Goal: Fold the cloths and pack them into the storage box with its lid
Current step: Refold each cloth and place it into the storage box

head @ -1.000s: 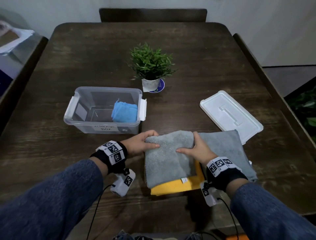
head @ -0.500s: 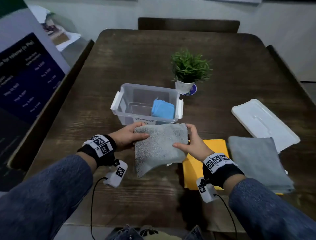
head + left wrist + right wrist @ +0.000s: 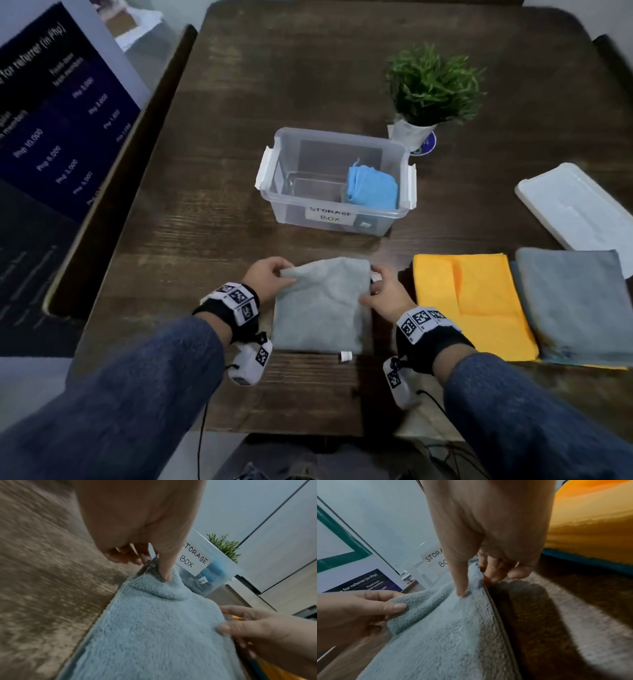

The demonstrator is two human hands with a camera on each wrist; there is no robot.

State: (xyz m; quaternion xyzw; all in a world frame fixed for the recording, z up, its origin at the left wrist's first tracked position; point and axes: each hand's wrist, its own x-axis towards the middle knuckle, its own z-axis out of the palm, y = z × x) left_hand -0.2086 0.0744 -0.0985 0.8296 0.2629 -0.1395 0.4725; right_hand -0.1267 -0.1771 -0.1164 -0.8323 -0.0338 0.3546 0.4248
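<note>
A folded grey cloth (image 3: 320,308) lies on the table in front of me, its far edge lifted. My left hand (image 3: 267,281) pinches its far left corner (image 3: 154,566), thumb on top. My right hand (image 3: 385,294) pinches the far right edge (image 3: 471,588) the same way. Just beyond stands the clear storage box (image 3: 337,209), open, with a folded blue cloth (image 3: 373,186) at its right end. A yellow cloth (image 3: 476,301) and another grey cloth (image 3: 575,301) lie to the right. The white lid (image 3: 579,209) rests at the far right.
A small potted plant (image 3: 428,92) stands behind the box's right corner. A dark poster board (image 3: 51,120) leans beyond the table's left edge. The table's near edge (image 3: 308,430) is close to my arms.
Both hands carried the grey cloth leftward off the yellow and grey pile and lowered it onto the table in front of the box. My head turned left and down.
</note>
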